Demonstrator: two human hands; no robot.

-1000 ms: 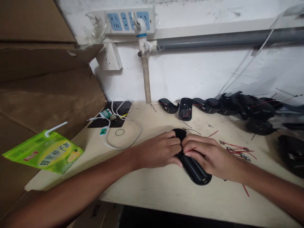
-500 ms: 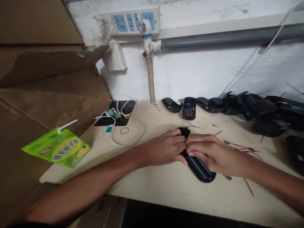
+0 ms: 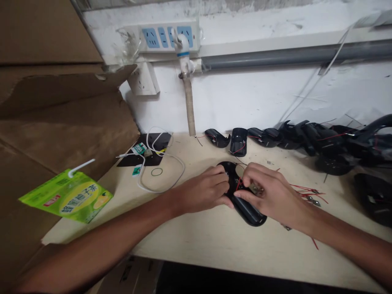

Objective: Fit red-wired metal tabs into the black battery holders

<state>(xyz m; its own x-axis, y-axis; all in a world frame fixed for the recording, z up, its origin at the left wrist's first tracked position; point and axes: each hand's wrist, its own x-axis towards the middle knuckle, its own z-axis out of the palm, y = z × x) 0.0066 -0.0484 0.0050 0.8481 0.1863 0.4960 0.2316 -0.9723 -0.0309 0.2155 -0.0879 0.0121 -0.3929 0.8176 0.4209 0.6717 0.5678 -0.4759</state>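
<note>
A glossy black plastic housing (image 3: 251,211) lies at a slant on the table, its upper end open and showing a dark inside. My left hand (image 3: 211,188) is closed around its left edge, fingers curled over the rim. At the right side, my right hand (image 3: 272,196) is bent with thumb and fingers close together. Between them shows a small metallic piece (image 3: 256,189), partly hidden, whose exact kind I cannot make out. A thin red wire (image 3: 238,183) stands over the housing's opening beside the right fingertips.
Red wires (image 3: 306,188) and small metal plates (image 3: 313,201) lie right of my hands. Several similar black housings (image 3: 239,142) line the wall. On the left are a white cable (image 3: 162,191), a green drink pouch (image 3: 73,196) and a cardboard box (image 3: 61,118).
My right hand has drawn slightly away from my left, uncovering the housing's opening, the red wire and the small metallic piece. The whole view has shifted a little.
</note>
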